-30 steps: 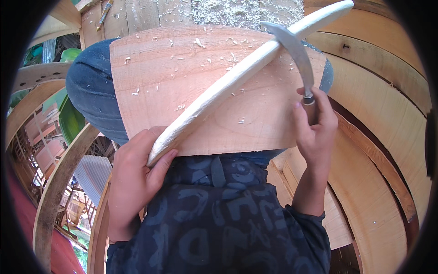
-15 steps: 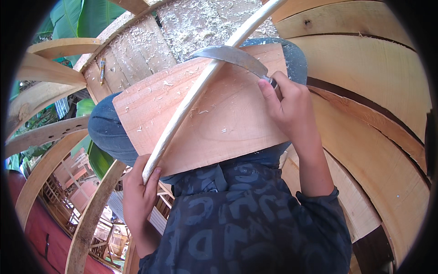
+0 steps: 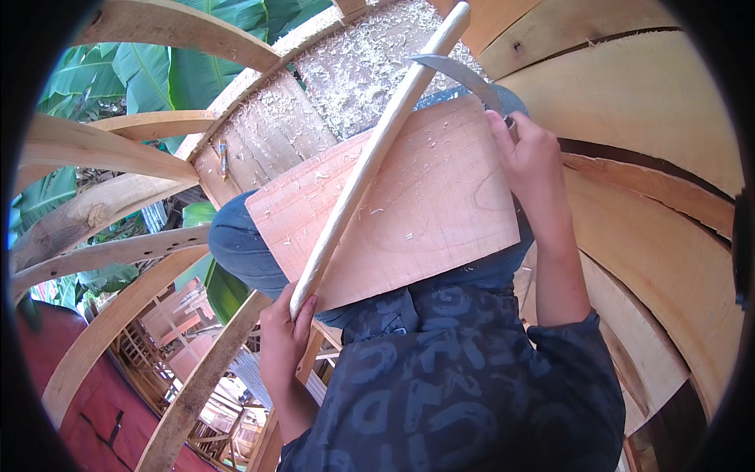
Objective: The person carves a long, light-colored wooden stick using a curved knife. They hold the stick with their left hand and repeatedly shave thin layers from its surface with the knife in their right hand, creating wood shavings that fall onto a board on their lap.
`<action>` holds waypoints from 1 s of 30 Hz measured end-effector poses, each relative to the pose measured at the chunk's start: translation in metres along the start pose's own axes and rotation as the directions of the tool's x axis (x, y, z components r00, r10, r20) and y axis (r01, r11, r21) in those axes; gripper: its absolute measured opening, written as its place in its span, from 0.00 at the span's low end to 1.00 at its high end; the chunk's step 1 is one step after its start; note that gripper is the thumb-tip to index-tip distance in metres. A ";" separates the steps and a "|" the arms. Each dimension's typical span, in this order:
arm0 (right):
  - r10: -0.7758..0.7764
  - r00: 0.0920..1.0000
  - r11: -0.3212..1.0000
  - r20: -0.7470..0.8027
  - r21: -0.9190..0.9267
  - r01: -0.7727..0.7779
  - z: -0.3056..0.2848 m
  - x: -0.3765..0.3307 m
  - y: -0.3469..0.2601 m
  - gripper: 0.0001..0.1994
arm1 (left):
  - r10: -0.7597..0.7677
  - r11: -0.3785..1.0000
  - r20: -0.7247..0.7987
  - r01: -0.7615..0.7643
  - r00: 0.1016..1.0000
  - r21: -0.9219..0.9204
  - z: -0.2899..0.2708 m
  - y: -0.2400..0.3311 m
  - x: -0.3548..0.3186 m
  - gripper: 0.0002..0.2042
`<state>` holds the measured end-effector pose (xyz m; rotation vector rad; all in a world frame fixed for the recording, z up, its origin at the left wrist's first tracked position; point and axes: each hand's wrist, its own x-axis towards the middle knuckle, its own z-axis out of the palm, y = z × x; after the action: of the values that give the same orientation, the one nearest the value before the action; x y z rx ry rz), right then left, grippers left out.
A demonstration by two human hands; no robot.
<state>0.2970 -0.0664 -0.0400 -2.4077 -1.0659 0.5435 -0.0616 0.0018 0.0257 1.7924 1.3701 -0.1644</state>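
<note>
Closed around the near end of a long pale wooden stick (image 3: 363, 175) is my left hand (image 3: 289, 324). The stick slants away to the upper right, across a flat wooden board (image 3: 417, 212) that lies on my lap. My right hand (image 3: 535, 161) grips the handle of a curved knife (image 3: 464, 76), a sickle-like blade. The blade lies across the stick near its far end; its tip reaches just past the stick's left side. Most of the handle is hidden in my fingers. A few curled shavings are scattered over the board.
Wood shavings (image 3: 346, 75) cover the planks beyond my knees. A small yellowish tube-like object (image 3: 223, 159) lies on the planks at the left. Curved wooden ribs (image 3: 157, 124) stand at the left, with green leaves behind. Wide curved planks (image 3: 629, 102) rise at the right.
The blade has moved along the stick toward its far end, my right hand reaching farther out. The whole view has shifted, so the surroundings appear farther right. Both hands keep their hold.
</note>
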 end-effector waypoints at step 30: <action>-0.331 0.905 0.937 0.267 0.201 0.284 0.011 -0.085 -0.022 0.19 | 0.033 0.938 -0.027 -0.022 0.999 0.345 0.016 -0.002 0.000 0.16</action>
<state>0.2259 -0.1151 -0.0225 -2.0051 -1.4403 0.8597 -0.0575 -0.0089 0.0142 2.1094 1.4033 -0.3824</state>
